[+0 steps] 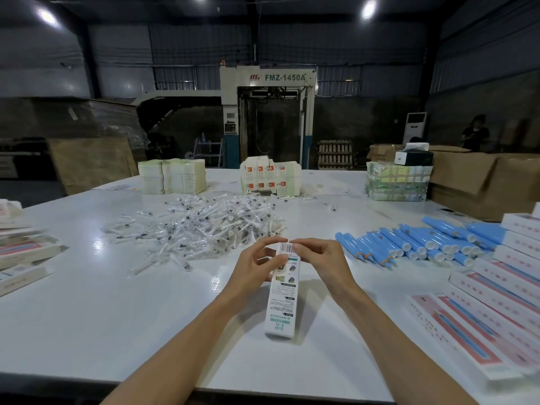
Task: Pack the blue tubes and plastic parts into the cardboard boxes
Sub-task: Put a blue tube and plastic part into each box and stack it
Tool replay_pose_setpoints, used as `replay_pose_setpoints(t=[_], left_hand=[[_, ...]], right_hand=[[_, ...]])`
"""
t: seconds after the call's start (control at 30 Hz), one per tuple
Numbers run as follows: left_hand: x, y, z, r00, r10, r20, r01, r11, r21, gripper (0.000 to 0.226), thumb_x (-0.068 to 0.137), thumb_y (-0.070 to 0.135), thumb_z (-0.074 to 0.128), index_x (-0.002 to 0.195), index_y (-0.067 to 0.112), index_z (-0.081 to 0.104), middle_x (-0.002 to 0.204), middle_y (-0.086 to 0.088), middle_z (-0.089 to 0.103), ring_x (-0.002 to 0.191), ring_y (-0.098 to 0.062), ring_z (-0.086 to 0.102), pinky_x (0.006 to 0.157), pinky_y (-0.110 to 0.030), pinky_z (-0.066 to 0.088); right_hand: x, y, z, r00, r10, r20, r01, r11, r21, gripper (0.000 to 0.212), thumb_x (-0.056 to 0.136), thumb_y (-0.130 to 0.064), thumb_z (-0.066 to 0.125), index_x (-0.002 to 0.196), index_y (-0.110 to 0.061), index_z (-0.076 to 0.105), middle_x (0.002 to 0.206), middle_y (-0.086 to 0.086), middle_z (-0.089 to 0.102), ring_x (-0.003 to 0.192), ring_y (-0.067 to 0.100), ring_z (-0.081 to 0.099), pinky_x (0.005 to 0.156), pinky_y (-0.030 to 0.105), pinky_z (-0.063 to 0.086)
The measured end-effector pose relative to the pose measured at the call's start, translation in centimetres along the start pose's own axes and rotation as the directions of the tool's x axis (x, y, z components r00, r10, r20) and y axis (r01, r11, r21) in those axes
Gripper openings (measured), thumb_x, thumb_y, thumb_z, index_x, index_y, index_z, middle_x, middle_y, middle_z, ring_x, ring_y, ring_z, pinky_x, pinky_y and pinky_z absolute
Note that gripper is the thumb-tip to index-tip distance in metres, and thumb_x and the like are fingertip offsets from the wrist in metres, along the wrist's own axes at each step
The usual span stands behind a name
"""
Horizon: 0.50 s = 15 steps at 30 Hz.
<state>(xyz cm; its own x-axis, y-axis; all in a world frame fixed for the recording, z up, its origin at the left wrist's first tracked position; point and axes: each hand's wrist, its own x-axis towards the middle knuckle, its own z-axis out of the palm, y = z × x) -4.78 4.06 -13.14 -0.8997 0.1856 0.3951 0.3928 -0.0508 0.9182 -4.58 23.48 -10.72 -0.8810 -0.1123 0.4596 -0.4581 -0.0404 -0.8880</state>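
white table point(87, 317), box point(282, 302) seemingly between both hands

Head-worn view, facing forward-down, near table point(87, 317)

On the white table point(87, 317), the long white printed cardboard box point(282, 290) lies in the near middle between the left hand point(257, 267) and the right hand point(321, 264). Behind it lies the heap of clear-wrapped plastic parts point(201, 226). The row of blue tubes point(420, 241) lies to the right, with stacked flat pink-and-white boxes point(496, 302) further right
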Motion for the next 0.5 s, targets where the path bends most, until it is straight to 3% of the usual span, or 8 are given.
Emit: replay_pose_setpoints(t=[0.17, 0.3, 0.4, 0.5], left_hand=[[-0.1, -0.1, 0.2, 1.000, -0.004, 0.018, 0.004, 1.000, -0.019, 0.038, 0.096, 0.030, 0.079, 0.132, 0.031, 0.070, 0.100, -0.015, 0.078, 0.093, -0.028, 0.078, 0.078, -0.041, 0.065], [0.0, 0.0, 0.2, 0.999, -0.026, -0.033, 0.023, 0.997, -0.071, 0.034, 0.098, 0.025, 0.080, 0.130, 0.032, 0.070, 0.108, -0.011, 0.080, 0.101, -0.027, 0.079, 0.077, -0.036, 0.064], [0.1, 0.5, 0.4, 0.998, -0.048, -0.043, 0.038, 0.978, -0.206, 0.043, 0.093, 0.027, 0.085, 0.131, 0.027, 0.065, 0.115, -0.015, 0.079, 0.104, -0.027, 0.077, 0.083, -0.037, 0.064], [0.1, 0.7, 0.6, 0.997, -0.069, -0.027, 0.056, 0.939, -0.341, 0.048, 0.086, 0.025, 0.086, 0.128, 0.025, 0.062, 0.113, -0.016, 0.079, 0.101, -0.027, 0.077, 0.083, -0.036, 0.064]], right_hand=[[-0.3, 0.3, 0.3, 1.000, 0.001, -0.014, -0.002, 0.999, -0.054, 0.020, 0.096, -0.016, 0.072, 0.096, -0.032, 0.085, 0.098, -0.002, 0.081, 0.095, 0.015, 0.077, 0.080, 0.017, 0.056], [-0.4, 0.2, 0.7, 0.996, 0.091, -0.009, -0.090, 0.993, 0.075, 0.021, 0.101, -0.025, 0.068, 0.119, -0.026, 0.077, 0.113, 0.003, 0.079, 0.107, 0.020, 0.075, 0.092, 0.031, 0.060], [-0.9, -0.1, 0.9, 0.968, 0.248, 0.037, -0.251, 0.963, 0.096, 0.025, 0.103, -0.050, 0.059, 0.123, -0.041, 0.071, 0.114, 0.002, 0.078, 0.106, 0.018, 0.073, 0.086, 0.032, 0.059], [-1.6, -0.1, 0.9, 0.901, 0.386, 0.199, -0.403, 0.914, 0.047, 0.049, 0.097, -0.072, 0.051, 0.125, -0.038, 0.073, 0.118, 0.011, 0.076, 0.111, 0.031, 0.073, 0.091, 0.045, 0.061]])
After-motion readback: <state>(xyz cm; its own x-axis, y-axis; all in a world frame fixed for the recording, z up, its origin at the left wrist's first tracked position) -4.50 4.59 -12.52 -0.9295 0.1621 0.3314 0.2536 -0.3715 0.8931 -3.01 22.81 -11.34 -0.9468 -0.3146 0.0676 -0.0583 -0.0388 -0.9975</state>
